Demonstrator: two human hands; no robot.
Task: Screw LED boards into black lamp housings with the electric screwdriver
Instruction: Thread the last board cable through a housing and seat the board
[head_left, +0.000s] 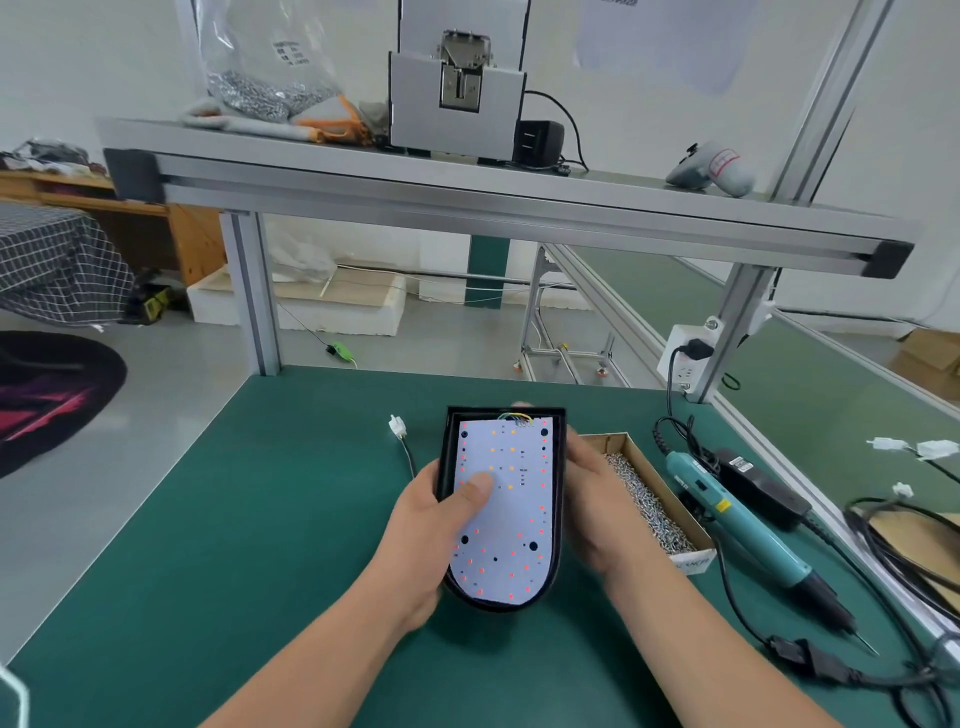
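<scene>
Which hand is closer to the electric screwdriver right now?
Right. The right hand grips the right edge of the lamp housing, with only the screw box between it and the electric screwdriver; the left hand grips its far left edge.

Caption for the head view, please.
Left hand and right hand grip the black lamp housing, left thumb on the LED board; screw box and electric screwdriver lie at right.

White walls (78, 78) close the top of the frame, and a grey floor (171, 389) shows at the left, where a wooden desk (192, 244) stands beside a black-and-white checked cloth (52, 260). A green-topped workbench (234, 519) fills the lower half, an aluminium shelf (467, 208) on posts crosses above it, and a second green bench (831, 410) runs off at the right. White foam slabs (311, 312) lie on the floor at centre.
</scene>
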